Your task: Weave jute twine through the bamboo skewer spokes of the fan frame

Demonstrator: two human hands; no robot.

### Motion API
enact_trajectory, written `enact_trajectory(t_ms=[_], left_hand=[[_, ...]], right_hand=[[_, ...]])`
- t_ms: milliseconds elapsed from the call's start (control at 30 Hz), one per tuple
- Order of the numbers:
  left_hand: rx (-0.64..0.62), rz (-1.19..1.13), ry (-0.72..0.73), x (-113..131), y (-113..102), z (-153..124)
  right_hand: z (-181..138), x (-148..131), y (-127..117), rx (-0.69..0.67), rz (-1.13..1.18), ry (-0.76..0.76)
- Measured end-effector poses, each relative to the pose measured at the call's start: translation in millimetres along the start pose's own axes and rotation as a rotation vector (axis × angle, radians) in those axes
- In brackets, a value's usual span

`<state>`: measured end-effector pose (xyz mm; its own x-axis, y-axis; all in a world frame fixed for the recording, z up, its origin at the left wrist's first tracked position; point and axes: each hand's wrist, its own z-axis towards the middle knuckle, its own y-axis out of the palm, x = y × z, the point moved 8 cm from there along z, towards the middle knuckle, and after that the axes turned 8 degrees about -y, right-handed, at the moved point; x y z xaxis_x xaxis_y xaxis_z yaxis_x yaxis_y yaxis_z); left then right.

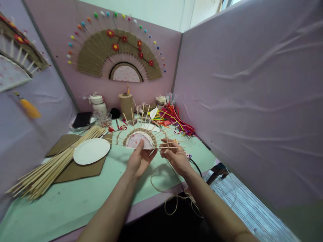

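Note:
My left hand grips the base of a half-round fan frame, thumb on its pink paper centre. Thin wooden sticks fan out from it, with a few rows of jute twine woven round the centre. My right hand is closed at the fan's right edge, pinching the jute twine, which loops down over the table edge toward my lap.
A bundle of wooden skewers, a white paper disc and brown card lie at left on the green table. A twine spool, a jar and coloured pipe cleaners stand behind. A finished fan hangs on the wall.

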<state>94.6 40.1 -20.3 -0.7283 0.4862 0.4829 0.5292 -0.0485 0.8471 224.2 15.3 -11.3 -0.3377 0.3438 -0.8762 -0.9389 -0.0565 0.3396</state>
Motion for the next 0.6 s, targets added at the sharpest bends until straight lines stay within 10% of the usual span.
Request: enact_trajectory(t_ms=[600], left_hand=[[0.236, 0.121, 0.366, 28.0, -20.3, -13.2]], right_hand=[[-13.1, -6.3, -65.8, 0.107, -0.5, -0.073]])
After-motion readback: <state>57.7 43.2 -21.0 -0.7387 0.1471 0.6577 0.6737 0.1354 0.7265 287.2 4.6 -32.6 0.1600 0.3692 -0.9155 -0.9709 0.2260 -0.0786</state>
